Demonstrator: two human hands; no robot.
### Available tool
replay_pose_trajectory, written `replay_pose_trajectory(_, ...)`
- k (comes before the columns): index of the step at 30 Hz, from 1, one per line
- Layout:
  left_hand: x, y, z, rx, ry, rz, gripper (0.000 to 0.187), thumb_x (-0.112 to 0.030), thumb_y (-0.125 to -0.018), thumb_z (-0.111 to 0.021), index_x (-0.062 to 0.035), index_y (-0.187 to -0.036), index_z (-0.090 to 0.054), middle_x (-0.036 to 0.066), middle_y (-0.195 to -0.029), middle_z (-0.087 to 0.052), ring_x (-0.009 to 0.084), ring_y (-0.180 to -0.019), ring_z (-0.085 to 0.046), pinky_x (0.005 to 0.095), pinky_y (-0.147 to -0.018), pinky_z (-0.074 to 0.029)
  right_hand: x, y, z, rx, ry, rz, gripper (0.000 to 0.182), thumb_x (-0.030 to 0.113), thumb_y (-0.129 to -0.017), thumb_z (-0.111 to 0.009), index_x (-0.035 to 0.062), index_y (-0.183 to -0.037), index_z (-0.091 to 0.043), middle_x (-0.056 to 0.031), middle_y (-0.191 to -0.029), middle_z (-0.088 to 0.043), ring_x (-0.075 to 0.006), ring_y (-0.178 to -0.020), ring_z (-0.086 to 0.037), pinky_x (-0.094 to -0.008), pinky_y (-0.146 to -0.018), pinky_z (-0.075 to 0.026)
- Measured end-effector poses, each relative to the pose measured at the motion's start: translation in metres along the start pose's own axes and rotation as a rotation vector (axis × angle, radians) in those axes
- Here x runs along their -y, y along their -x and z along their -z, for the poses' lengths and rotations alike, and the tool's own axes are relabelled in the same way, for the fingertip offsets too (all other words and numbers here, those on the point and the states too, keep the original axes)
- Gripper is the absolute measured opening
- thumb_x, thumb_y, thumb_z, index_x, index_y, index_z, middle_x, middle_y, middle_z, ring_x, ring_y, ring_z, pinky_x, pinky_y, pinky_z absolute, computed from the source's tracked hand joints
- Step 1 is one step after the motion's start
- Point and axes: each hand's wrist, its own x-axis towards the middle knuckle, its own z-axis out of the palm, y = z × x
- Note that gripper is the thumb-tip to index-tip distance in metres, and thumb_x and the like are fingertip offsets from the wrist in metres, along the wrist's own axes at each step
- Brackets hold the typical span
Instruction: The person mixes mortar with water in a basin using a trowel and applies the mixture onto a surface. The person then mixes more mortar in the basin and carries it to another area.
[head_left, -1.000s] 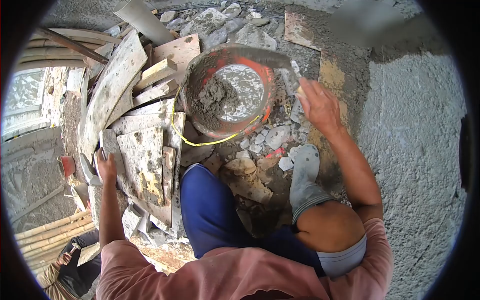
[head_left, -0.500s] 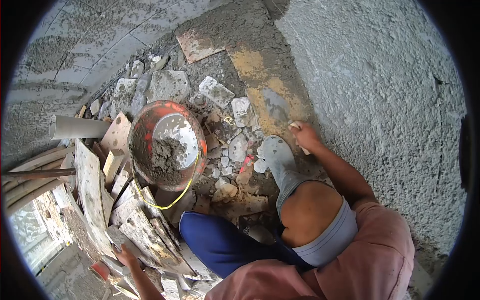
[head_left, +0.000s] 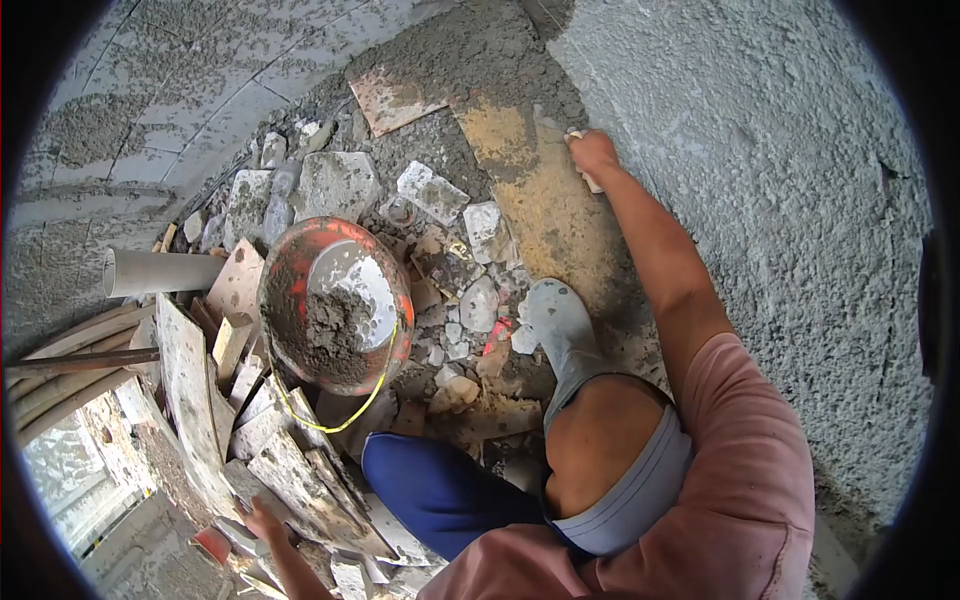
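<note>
My right hand (head_left: 594, 152) is closed around the pale wooden handle of a trowel (head_left: 591, 184), out over a strip of yellowish board (head_left: 550, 225) partly coated in wet mortar. The trowel's blade is hard to make out now. My left hand (head_left: 264, 522) is low on the left, its fingers apart against the edge of a grey board (head_left: 250, 484) in a pile of scrap planks. Between my hands stands an orange bucket (head_left: 297, 262) with a yellow handle, wet mortar (head_left: 335, 328) and some whitish liquid inside it.
A rough grey mortar surface (head_left: 760, 220) fills the right side. Stones and broken concrete (head_left: 340, 185) lie beyond the bucket. A grey pipe (head_left: 160, 272) and scrap planks (head_left: 190, 370) stick out at left. My grey boot (head_left: 560, 315) stands on the rubble.
My right hand has moved forward with the trowel along the board, and my arm has stretched out. The grey blade patch seen before no longer shows there. My left hand stays by the planks.
</note>
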Motion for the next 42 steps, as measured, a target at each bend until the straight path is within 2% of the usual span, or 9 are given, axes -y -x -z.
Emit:
replay_pose_trajectory(5, -0.006, 0.003, 0.004, 0.02, -0.008, 0.069, 0.076, -0.032, -0.083, -0.061, -0.0031, -0.151, -0.043, 0.019, -0.117, -0.065, 0.0265, -0.085, -0.058, 0.04, -0.079, -0.05, 0.004, 0.023, -0.013, -0.215, 0.163, 0.109, 0.045, 0.041, -0.092, -0.063, 0.0056, -0.119, -0.067, -0.0235, -0.111, -0.071, -0.0435, -0.109, -0.065, -0.0493, -0.093, -0.051)
replay_pose_trajectory(10, -0.001, 0.0, 0.001, 0.043, 0.117, 0.094, 0.069, -0.029, -0.086, -0.062, -0.0022, -0.148, -0.046, 0.018, -0.113, -0.066, 0.0254, -0.084, -0.061, 0.0372, -0.079, -0.051, 0.023, 0.068, 0.014, -0.166, 0.165, 0.44, 0.046, 0.04, -0.093, -0.063, 0.0067, -0.124, -0.066, -0.025, -0.11, -0.07, -0.0441, -0.105, -0.066, -0.049, -0.091, -0.052)
replay_pose_trajectory(12, 0.017, -0.007, 0.001, -0.049, -0.106, -0.135, 0.069, -0.029, -0.087, -0.062, 0.0031, -0.146, -0.046, 0.025, -0.129, -0.061, 0.035, -0.113, -0.06, 0.0418, -0.1, -0.045, 0.044, 0.105, 0.023, -0.099, 0.081, 0.579, 0.043, 0.035, -0.093, -0.064, 0.0059, -0.124, -0.066, -0.0248, -0.11, -0.07, -0.0436, -0.101, -0.067, -0.0473, -0.088, -0.053)
replay_pose_trajectory(17, 0.005, 0.0, 0.004, -0.003, -0.035, -0.023, 0.069, -0.033, -0.087, -0.063, -0.0011, -0.145, -0.047, 0.025, -0.142, -0.053, 0.0376, -0.131, -0.051, 0.0414, -0.109, -0.04, 0.13, 0.215, 0.049, 0.225, 0.2, 0.8, 0.04, 0.028, -0.091, -0.065, 0.0063, -0.124, -0.066, -0.0229, -0.112, -0.07, -0.0432, -0.098, -0.068, -0.0446, -0.084, -0.055)
replay_pose_trajectory(23, -0.012, 0.009, 0.007, -0.08, -0.172, 0.077, 0.066, -0.038, -0.086, -0.061, -0.012, -0.146, -0.05, 0.017, -0.147, -0.051, 0.0369, -0.132, -0.051, 0.0485, -0.107, -0.043, 0.251, 0.294, 0.036, 0.074, 0.864, 1.53, 0.035, 0.02, -0.088, -0.068, 0.0088, -0.12, -0.066, -0.0136, -0.099, -0.069, -0.0367, -0.086, -0.067, -0.0464, -0.075, -0.054)
replay_pose_trajectory(28, -0.018, 0.012, 0.016, -0.079, -0.176, 0.123, 0.064, -0.041, -0.086, -0.06, -0.0142, -0.144, -0.051, 0.009, -0.149, -0.05, 0.0331, -0.133, -0.05, 0.0526, -0.107, -0.042, 0.362, 0.323, -0.053, -0.038, 1.322, 1.828, 0.016, 0.016, -0.086, -0.056, 0.009, -0.087, -0.07, -0.01, -0.088, -0.068, -0.0264, -0.087, -0.07, -0.0433, -0.065, -0.051)
replay_pose_trajectory(33, -0.023, 0.018, 0.023, -0.055, -0.143, 0.163, 0.065, -0.041, -0.086, -0.059, -0.0155, -0.145, -0.05, 0.007, -0.152, -0.047, 0.0305, -0.135, -0.049, 0.06, -0.106, -0.039, 0.347, 0.376, -0.161, -0.356, 1.374, 2.517, 0.017, 0.019, -0.082, -0.06, 0.0094, -0.078, -0.073, -0.0025, -0.073, -0.065, -0.0217, -0.07, -0.063, -0.0382, -0.054, -0.042)
replay_pose_trajectory(36, -0.021, 0.017, 0.021, -0.056, -0.139, 0.185, 0.067, -0.044, -0.086, -0.059, -0.016, -0.146, -0.049, 0.006, -0.153, -0.046, 0.0291, -0.138, -0.046, 0.0602, -0.107, -0.038, 0.31, 0.394, -0.154, -0.423, 1.622, 2.586, 0.017, 0.021, -0.082, -0.06, 0.01, -0.078, -0.072, 0.0006, -0.07, -0.063, -0.0211, -0.064, -0.058, -0.0352, -0.054, -0.038)
replay_pose_trajectory(42, -0.017, 0.016, 0.02, -0.074, -0.137, 0.194, 0.069, -0.044, -0.085, -0.06, -0.0169, -0.146, -0.049, 0.007, -0.155, -0.044, 0.0292, -0.142, -0.042, 0.0624, -0.108, -0.035, 0.321, 0.371, -0.091, 0.09, 1.635, 2.186, 0.017, 0.02, -0.082, -0.06, 0.0097, -0.082, -0.074, -0.0069, -0.077, -0.071, -0.0229, -0.072, -0.071, -0.0401, -0.058, -0.05)
